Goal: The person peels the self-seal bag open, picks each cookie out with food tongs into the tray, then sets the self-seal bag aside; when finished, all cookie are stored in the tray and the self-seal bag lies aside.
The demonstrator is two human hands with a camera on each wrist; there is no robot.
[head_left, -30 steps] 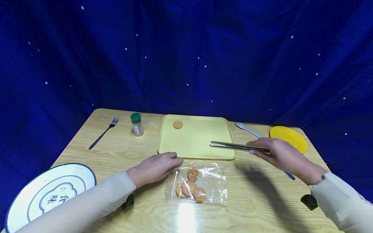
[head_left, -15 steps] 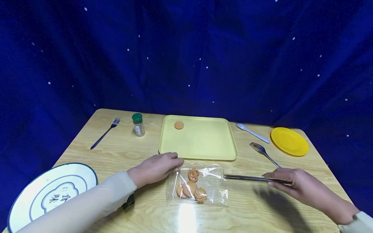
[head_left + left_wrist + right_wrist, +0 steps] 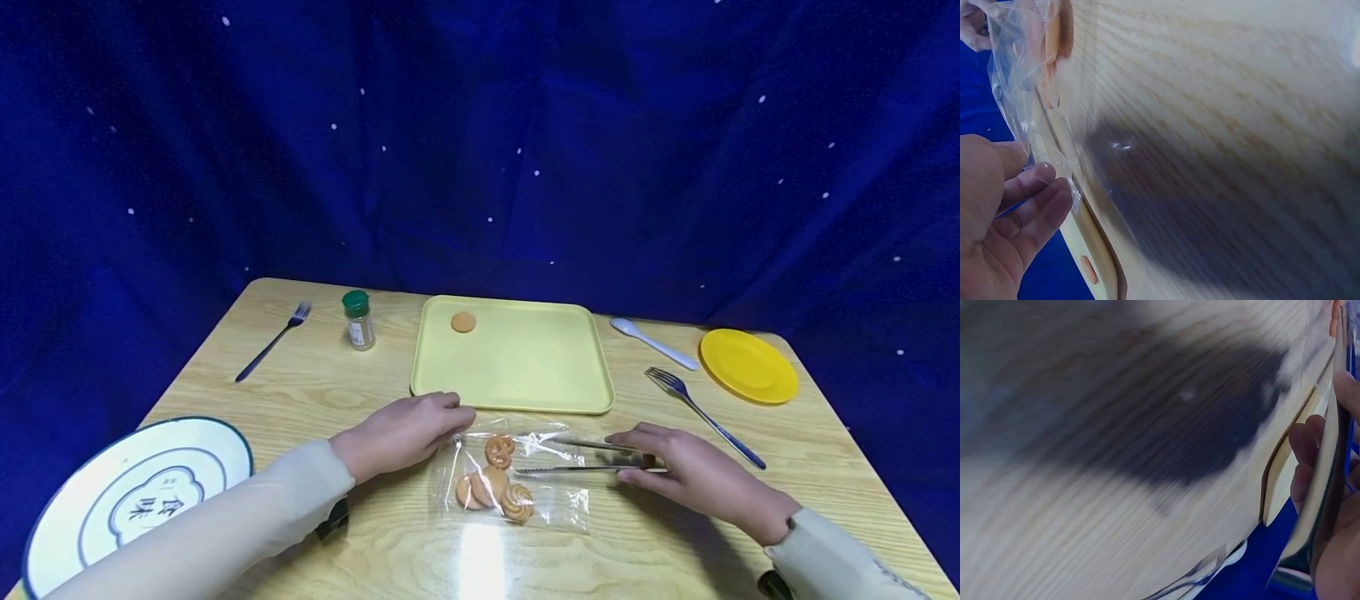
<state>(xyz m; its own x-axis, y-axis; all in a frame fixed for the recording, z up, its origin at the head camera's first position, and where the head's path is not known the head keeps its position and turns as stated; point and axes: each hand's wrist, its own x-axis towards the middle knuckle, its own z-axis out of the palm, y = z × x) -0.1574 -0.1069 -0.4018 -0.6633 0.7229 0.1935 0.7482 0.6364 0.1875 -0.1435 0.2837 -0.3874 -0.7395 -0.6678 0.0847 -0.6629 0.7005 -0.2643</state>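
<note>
My left hand (image 3: 408,433) pinches the upper left corner of a clear plastic bag (image 3: 557,504) between thumb and fingers, as the left wrist view shows. Several cookies sit in the bag: a pretzel-shaped one (image 3: 499,451), a swirled one (image 3: 517,503) and overlapping round ones (image 3: 487,486). My right hand (image 3: 697,475) holds metal tongs (image 3: 585,468), fingers on one arm and thumb on the other. The tong arms are spread, and their toothed tips overlap the bag's right half, just right of the cookies. In the right wrist view the tongs (image 3: 1329,462) lie along the fingers.
Behind the bag lies a pale yellow tray (image 3: 540,358) bearing one round cookie (image 3: 462,322). At right are a fork (image 3: 705,414), a white spoon (image 3: 654,343) and a yellow plate (image 3: 750,367). A shaker (image 3: 359,321), another fork (image 3: 273,340) and a large white plate (image 3: 82,492) are at left.
My right hand has brought the tongs from over the tray's right front down to the bag's right side, then left over the bag. The tong arms have spread. The left hand keeps its place.
</note>
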